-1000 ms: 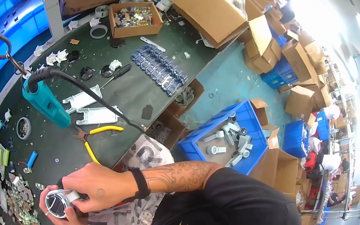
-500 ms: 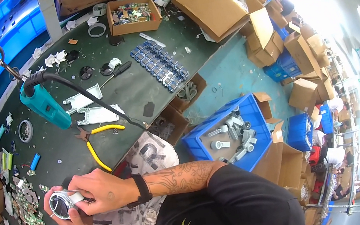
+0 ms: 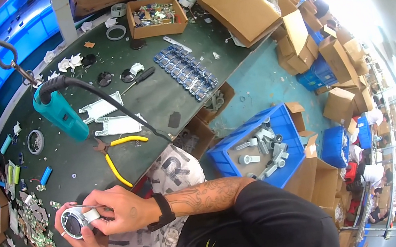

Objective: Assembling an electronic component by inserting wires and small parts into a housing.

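Note:
My left hand (image 3: 92, 246) is wrapped round a round white device (image 3: 72, 224) with a dark face and a short white neck, its fingers under and beside the rim. Above it my right hand (image 3: 126, 209) is closed at the neck, with a thin metal tool (image 3: 88, 206) lying along its fingers across the top of the device. The tool's other end is hidden by the hand. Beyond my hands, yellow-handled cutters (image 3: 116, 158) lie spread on the green table. Past them are two pale plastic shells (image 3: 117, 125) and a black-handled screwdriver (image 3: 140, 78).
A teal power tool (image 3: 60, 115) with a black cable hangs over the table (image 3: 153, 105). Blue circuit modules (image 3: 187, 73) lie in rows. Scrap boards (image 3: 36, 223) heap at left. At right, a blue bin (image 3: 231, 167) holds grey-white handled parts. A carton (image 3: 158, 28) contains small boards.
The whole scene has shifted slightly right and down in the picture. Both hands still hold the device, whose face has turned a little; the bright strip across it no longer shows.

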Demonstrator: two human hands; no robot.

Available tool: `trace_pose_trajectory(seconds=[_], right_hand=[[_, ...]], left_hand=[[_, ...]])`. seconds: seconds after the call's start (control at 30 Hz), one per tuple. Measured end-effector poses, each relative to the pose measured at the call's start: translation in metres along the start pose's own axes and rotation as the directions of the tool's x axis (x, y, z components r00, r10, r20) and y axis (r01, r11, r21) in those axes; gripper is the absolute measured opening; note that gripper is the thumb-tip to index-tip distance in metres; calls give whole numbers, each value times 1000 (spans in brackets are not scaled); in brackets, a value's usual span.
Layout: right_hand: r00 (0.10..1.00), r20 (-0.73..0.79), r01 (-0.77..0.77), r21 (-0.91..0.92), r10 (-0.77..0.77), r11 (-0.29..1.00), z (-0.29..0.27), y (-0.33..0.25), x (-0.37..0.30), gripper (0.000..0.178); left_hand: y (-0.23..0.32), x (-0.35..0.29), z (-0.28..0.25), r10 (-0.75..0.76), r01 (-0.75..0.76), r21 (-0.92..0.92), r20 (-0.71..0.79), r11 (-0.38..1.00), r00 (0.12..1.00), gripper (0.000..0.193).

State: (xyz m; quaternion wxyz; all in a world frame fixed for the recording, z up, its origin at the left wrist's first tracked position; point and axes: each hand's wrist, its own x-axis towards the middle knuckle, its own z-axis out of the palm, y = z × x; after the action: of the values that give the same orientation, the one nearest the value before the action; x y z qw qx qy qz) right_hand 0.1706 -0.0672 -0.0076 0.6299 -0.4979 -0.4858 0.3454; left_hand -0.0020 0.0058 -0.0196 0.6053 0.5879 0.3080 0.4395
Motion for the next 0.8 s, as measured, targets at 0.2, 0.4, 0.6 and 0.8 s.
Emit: trace_pose_trajectory(seconds=[0.2, 0.4, 0.6, 0.8], right_hand=[[997, -72, 26, 0, -26, 1000, -1, -2, -3, 41], [999, 45, 2, -109, 3, 994, -19, -13, 1, 45], [953, 280, -94, -89, 115, 992, -28, -32, 22, 45], [876, 312, -409, 79, 368, 909, -40, -36, 21, 44]], left_hand=[[13, -1, 13, 50, -45, 110, -51, 993, 997, 72], [22, 3, 25, 65, -65, 62, 12, 996, 998, 68], [22, 0, 7, 1, -4, -61, -47, 998, 999, 65], [25, 5, 10, -89, 83, -148, -38, 986, 995, 62]])
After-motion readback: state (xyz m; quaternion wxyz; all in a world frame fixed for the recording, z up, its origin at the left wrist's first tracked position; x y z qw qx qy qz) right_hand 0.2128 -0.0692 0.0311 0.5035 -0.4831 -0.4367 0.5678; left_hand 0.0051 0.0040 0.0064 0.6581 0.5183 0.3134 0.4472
